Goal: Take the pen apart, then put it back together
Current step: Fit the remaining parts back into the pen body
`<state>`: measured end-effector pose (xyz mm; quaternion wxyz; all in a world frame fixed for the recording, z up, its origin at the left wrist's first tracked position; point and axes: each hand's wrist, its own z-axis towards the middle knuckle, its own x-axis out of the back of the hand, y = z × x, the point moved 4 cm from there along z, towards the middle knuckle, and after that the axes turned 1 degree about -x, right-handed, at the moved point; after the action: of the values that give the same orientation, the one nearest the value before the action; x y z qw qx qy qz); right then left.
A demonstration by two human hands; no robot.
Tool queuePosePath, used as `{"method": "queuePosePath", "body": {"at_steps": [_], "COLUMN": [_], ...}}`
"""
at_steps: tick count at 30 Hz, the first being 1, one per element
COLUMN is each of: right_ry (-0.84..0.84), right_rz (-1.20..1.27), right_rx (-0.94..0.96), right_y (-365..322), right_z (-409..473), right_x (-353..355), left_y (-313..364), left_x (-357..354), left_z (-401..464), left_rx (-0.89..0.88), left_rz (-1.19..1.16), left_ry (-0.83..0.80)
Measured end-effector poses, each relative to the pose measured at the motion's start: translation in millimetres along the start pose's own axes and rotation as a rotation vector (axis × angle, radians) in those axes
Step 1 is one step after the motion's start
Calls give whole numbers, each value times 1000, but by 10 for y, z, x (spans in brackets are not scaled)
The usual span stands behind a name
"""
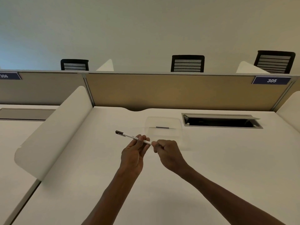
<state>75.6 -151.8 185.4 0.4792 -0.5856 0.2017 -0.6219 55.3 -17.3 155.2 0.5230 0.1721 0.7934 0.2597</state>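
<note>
Slim white pen [129,136] with a dark capped end bearing a clip, held tilted above the white counter [227,159], dark end up and to the left. Left hand [133,153] pinches the barrel near its middle; right hand [167,152] is curled closed on the pen's lower right end (tip hidden by the fingers). Just behind the hands lies a clear plastic tray [164,125], smooth and round-cornered. Farther right, a metal-framed cable hatch [222,121] stands open. A rounded white divider [53,132] bounds the left edge; bare counter lies nearer the viewer
</note>
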Motion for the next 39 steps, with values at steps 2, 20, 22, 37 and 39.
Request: {"method": "queuePosePath", "body": {"at_steps": [2,20,22,37,39], "right_ry": [-52,33,69,-17,-19], "right_rz": [463,-822,-698,-102,-507], "right_rx": [-394,532,479,-118,149], "right_y": [56,-99,-111,-109,-144], "right_z": [-5,12,10,4,2], "right_x": [-48,16,-2,-2,0], "left_y": [11,5,4,8,16], "left_x": [-18,18,20,6,12], "left_z": [3,16,10,35,30], "left_rx": [5,34,38,22,25], "left_rz": [-5,-37,-53,-5,-11], "left_ry": [-10,32,25,2,5]}}
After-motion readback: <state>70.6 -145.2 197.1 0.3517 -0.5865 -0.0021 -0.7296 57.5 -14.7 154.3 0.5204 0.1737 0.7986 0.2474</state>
